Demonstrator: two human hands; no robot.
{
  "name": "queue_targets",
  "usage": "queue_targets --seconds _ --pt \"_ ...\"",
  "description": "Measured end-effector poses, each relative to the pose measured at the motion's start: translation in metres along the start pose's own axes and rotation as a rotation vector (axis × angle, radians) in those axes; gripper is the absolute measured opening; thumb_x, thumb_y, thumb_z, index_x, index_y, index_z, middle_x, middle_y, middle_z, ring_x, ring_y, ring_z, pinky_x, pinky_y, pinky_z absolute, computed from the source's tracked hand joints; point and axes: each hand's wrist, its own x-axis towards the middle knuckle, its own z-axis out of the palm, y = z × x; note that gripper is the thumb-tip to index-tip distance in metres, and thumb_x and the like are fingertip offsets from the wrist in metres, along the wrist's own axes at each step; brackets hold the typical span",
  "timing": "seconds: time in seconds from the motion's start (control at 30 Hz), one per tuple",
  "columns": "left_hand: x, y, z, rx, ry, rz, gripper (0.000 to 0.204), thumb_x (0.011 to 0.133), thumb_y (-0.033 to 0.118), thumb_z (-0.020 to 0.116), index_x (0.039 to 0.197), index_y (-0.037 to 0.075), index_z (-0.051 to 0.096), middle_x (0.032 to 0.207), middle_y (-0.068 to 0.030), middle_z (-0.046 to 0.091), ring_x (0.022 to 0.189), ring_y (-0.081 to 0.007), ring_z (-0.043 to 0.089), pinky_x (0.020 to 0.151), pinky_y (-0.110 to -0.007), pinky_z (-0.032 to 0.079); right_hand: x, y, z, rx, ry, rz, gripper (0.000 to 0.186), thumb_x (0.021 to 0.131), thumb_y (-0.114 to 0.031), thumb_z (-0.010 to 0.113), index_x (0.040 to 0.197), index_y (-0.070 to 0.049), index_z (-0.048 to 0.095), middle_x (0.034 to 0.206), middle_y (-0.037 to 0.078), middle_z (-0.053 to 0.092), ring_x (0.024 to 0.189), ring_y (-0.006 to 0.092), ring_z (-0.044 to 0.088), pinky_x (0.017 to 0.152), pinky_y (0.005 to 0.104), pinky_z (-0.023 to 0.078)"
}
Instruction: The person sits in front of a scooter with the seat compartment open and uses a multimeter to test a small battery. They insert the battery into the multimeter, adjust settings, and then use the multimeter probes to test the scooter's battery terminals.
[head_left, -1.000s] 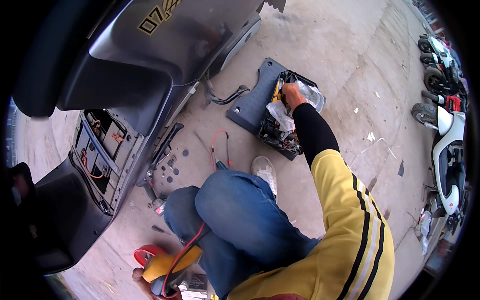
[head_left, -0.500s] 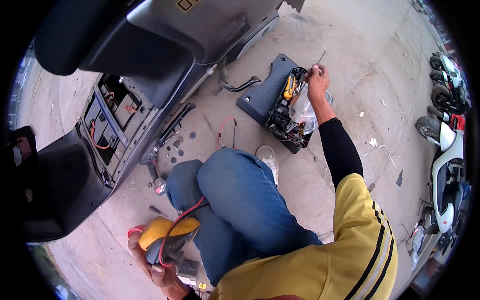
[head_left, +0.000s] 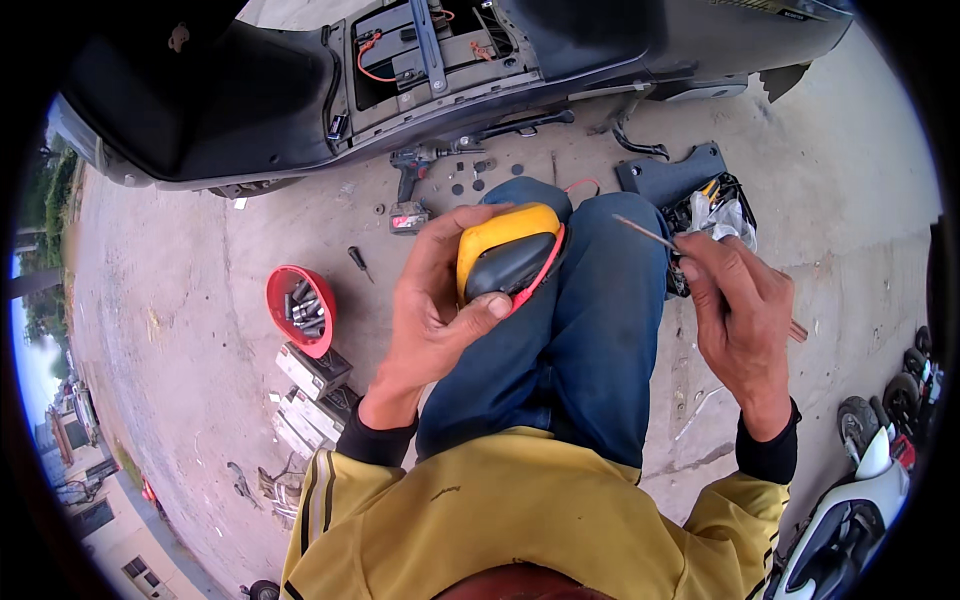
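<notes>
My left hand (head_left: 425,315) is wrapped round a yellow and black multimeter (head_left: 510,228), held above my left thigh with its black back facing up. A red lead (head_left: 540,280) runs along its edge under my thumb. In my right hand (head_left: 742,325), the fingers pinch a thin screwdriver (head_left: 642,231). Its shaft points left toward my right knee, and its reddish-brown handle end sticks out past the palm. The two hands are apart, and the screwdriver does not touch the multimeter.
Ahead lies a dark scooter with an open battery bay (head_left: 425,45). Before it are a cordless driver (head_left: 408,185) and small discs. Left are a red bowl (head_left: 318,343) of metal sockets, a small screwdriver (head_left: 357,260) and boxes (head_left: 312,370). Beyond my right knee sits a tool box (head_left: 738,190).
My right hand has come back from over the tool box with the screwdriver. My left hand has raised the multimeter from low at the left to above my lap. The view has turned left.
</notes>
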Motion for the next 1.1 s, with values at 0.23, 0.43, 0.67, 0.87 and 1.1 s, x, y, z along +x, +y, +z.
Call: queue_targets --seconds 0.23,0.43,0.67,0.87,1.1 --pt "0.002 0.002 0.01 0.061 -0.047 0.016 0.076 0.089 -0.001 0.085 0.156 -0.002 0.047 0.154 -0.0156 0.057 0.144 -0.0251 0.055 0.124 -0.039 0.042 0.02 -0.052 -0.011 -0.211 -0.066 -0.158 0.036 0.083 0.001 0.077 0.117 -0.011 0.074 0.084 0.004 0.058 0.063 0.0226 0.063 0.053 0.0366 0.047" --pt "0.003 0.009 0.023 -0.027 -0.035 -0.018 0.076 0.085 -0.006 0.086 0.152 0.002 0.05 0.147 -0.013 0.062 0.139 -0.0216 0.059 0.123 -0.036 0.045 0.03 -0.074 -0.017 -0.442 -0.159 -0.305 0.036 0.077 -0.009 0.077 0.114 -0.009 0.075 0.085 0.001 0.057 0.066 0.0164 0.062 0.051 0.0322 0.047" --pt "0.002 0.0 0.031 0.113 -0.004 0.022 0.072 0.083 -0.006 0.085 0.148 0.003 0.055 0.143 -0.0127 0.065 0.131 -0.0211 0.064 0.115 -0.034 0.051 0.054 -0.096 -0.03 -0.636 -0.292 -0.459 0.033 0.072 -0.011 0.077 0.104 -0.005 0.077 0.083 0.001 0.058 0.079 0.018 0.063 0.06 0.0332 0.05" --pt "0.004 -0.005 0.04 0.224 0.044 0.024 0.069 0.084 0.002 0.088 0.147 0.003 0.059 0.136 -0.0146 0.069 0.124 -0.0215 0.068 0.109 -0.034 0.054 0.079 -0.099 -0.039 -0.727 -0.475 -0.581 0.022 0.069 -0.013 0.077 0.089 -0.006 0.072 0.08 0.001 0.057 0.082 0.0187 0.062 0.062 0.0326 0.051" --pt "0.004 -0.008 0.032 0.195 0.062 0.047 0.07 0.084 0.002 0.088 0.147 0.004 0.059 0.136 -0.0136 0.069 0.125 -0.0217 0.067 0.11 -0.035 0.053 0.068 -0.089 -0.022 -0.682 -0.368 -0.557 0.031 0.071 -0.013 0.076 0.1 -0.004 0.075 0.08 0.002 0.056 0.083 0.0189 0.064 0.059 0.0335 0.051"
